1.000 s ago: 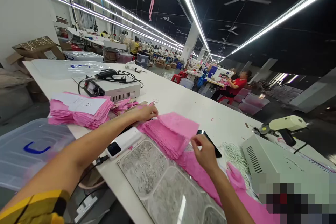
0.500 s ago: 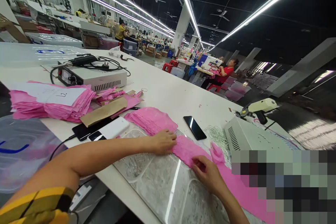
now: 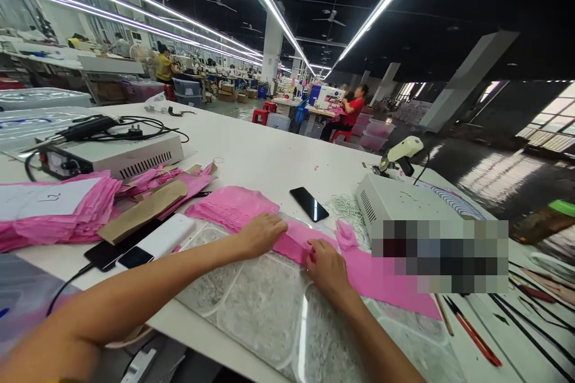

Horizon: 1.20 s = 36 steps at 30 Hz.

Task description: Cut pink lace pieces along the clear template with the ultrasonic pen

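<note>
My left hand lies over the near edge of a pink fabric piece, fingers stretched to the right and pressing down. At that same piece, a little to the right, my right hand has its fingers curled, with thumb and fingertips closed at the cloth's edge. A layered pile of pink fabric sits just behind and left of my left hand. To the right a flat pink panel spreads out, a small crumpled pink scrap at its back edge. Beneath is a clear-covered grey patterned mat.
A black phone, tangled pale cord and a grey machine box stand beyond. Left are a paper-topped pink stack, a white power bank and a corded device. Red-handled tweezers lie right. Co-workers sit far off.
The view has turned right and levelled, so things appear shifted left. My right hand has closed in on the fabric edge and sits nearer my left hand, which stays on the cloth.
</note>
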{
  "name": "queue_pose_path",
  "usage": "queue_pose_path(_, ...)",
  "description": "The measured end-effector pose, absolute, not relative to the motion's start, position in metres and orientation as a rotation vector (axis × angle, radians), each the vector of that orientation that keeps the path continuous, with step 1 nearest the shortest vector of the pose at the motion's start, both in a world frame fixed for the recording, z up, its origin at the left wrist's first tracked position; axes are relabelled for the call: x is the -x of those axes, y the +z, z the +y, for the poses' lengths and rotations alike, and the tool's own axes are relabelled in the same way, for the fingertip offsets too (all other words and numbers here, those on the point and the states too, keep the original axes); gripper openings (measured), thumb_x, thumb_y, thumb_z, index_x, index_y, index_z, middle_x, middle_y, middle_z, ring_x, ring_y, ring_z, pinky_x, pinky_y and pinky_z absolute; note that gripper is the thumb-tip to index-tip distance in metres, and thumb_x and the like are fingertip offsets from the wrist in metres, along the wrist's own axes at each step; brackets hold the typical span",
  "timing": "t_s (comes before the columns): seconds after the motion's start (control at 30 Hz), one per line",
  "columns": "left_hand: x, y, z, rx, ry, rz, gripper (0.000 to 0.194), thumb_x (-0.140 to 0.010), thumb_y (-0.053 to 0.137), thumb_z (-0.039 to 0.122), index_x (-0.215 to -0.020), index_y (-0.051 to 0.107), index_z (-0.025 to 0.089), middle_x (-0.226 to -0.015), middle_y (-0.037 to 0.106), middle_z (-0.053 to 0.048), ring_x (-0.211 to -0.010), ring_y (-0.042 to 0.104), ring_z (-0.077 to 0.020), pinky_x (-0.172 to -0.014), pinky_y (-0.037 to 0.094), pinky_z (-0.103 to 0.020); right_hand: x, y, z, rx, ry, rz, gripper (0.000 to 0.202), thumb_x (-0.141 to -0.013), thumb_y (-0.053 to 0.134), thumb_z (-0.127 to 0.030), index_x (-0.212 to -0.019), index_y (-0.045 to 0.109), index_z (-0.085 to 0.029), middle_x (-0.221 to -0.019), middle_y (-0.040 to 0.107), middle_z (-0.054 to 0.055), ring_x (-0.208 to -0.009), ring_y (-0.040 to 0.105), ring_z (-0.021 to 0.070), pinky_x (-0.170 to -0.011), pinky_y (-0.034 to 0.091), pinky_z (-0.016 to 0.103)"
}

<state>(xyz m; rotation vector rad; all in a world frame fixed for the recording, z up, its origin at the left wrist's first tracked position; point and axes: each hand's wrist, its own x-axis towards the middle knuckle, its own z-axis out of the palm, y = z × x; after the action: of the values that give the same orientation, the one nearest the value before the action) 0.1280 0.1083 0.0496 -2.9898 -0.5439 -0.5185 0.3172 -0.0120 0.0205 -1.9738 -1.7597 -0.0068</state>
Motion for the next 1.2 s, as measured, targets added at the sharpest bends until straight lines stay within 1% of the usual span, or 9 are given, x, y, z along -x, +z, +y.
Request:
queue_pose_path(0.07,-0.114,0.047,0.109,2.991,-0.501,-0.457,0.021,-0.093,0.037,0.008,-0.088,0.055,0.016,-0.079,0.060,-0.006,-0.074,0.054,-0.0188,-0.072,0.041,-0.032,-0.323,0.019,-0.021,1.980,-0.057,-1.783,0.026,-0.081,0.048,-0.009,-0.096,0.065,-0.021,-0.092,0.067,0.008,-0.086,0.063,0.0205,-0.070,0.045,0.029)
queue_pose_path(0.2,-0.077,0.045,0.100,3.029,-0.442,-0.239,0.021,-0.094,0.036,0.007,-0.091,0.055,0.016,-0.081,0.060,-0.007,-0.074,0.051,-0.0192,-0.073,0.039,-0.033,-0.326,0.014,-0.056,1.917,-0.084,-1.909,0.024,-0.082,0.048,-0.007,-0.091,0.065,-0.021,-0.087,0.066,0.005,-0.081,0.061,0.0184,-0.068,0.045,0.028)
queue_pose_path(0.4,-0.029,0.050,0.074,3.097,-0.335,-0.038,0.021,-0.097,0.038,0.009,-0.086,0.053,0.019,-0.079,0.059,-0.005,-0.071,0.049,-0.0167,-0.074,0.038,-0.031,-0.290,0.008,-0.101,1.592,-0.190,-2.142,0.034,-0.080,0.044,-0.001,-0.100,0.063,-0.020,-0.089,0.066,0.005,-0.075,0.061,0.0158,-0.066,0.047,0.025)
queue_pose_path(0.5,-0.007,0.052,0.066,3.124,-0.279,-0.041,0.023,-0.098,0.039,0.011,-0.083,0.053,0.020,-0.077,0.059,-0.004,-0.070,0.049,-0.0163,-0.073,0.038,-0.031,-0.268,0.011,-0.109,1.450,-0.137,-2.203,0.034,-0.080,0.043,0.000,-0.100,0.062,-0.020,-0.087,0.066,0.005,-0.074,0.062,0.0156,-0.065,0.049,0.025)
queue_pose_path(0.67,0.016,0.057,0.064,3.144,-0.245,-0.123,0.022,-0.096,0.043,0.014,-0.077,0.052,0.020,-0.075,0.058,-0.005,-0.069,0.050,-0.0170,-0.068,0.039,-0.031,-0.261,0.026,-0.095,1.363,0.230,-2.223,0.022,-0.088,0.045,-0.012,-0.094,0.063,-0.022,-0.086,0.066,0.004,-0.073,0.063,0.0135,-0.065,0.049,0.023)
queue_pose_path(0.77,0.007,0.057,0.064,3.126,-0.305,-0.240,0.020,-0.097,0.042,0.019,-0.082,0.056,0.019,-0.081,0.061,-0.007,-0.074,0.054,-0.0182,-0.070,0.041,-0.032,-0.272,0.031,-0.063,1.510,0.305,-2.111,0.021,-0.090,0.043,-0.018,-0.091,0.064,-0.022,-0.085,0.066,0.003,-0.070,0.062,0.0131,-0.064,0.048,0.024)
queue_pose_path(0.9,-0.031,0.048,0.066,3.104,-0.403,-0.357,0.020,-0.097,0.041,0.017,-0.097,0.061,0.018,-0.100,0.065,-0.010,-0.091,0.058,-0.0198,-0.080,0.044,-0.033,-0.280,0.028,-0.012,1.714,0.287,-1.977,0.015,-0.085,0.050,-0.024,-0.090,0.064,-0.021,-0.088,0.066,0.005,-0.070,0.061,0.0154,-0.061,0.043,0.026)
queue_pose_path(1.0,-0.057,0.038,0.070,3.114,-0.435,-0.389,0.017,-0.094,0.047,0.015,-0.098,0.063,0.017,-0.106,0.065,-0.011,-0.097,0.059,-0.0207,-0.085,0.046,-0.033,-0.278,0.023,0.013,1.765,0.277,-1.951,0.011,-0.080,0.055,-0.025,-0.083,0.064,-0.021,-0.083,0.065,0.004,-0.068,0.058,0.0167,-0.059,0.039,0.027)
queue_pose_path(1.2,-0.070,0.024,0.077,3.131,-0.465,-0.454,0.017,-0.089,0.052,0.008,-0.095,0.065,0.016,-0.106,0.066,-0.011,-0.095,0.061,-0.0196,-0.088,0.047,-0.032,-0.282,0.018,0.024,1.750,0.421,-1.894,0.023,-0.081,0.046,-0.032,-0.072,0.064,-0.022,-0.075,0.065,0.003,-0.067,0.057,0.0166,-0.063,0.040,0.029)
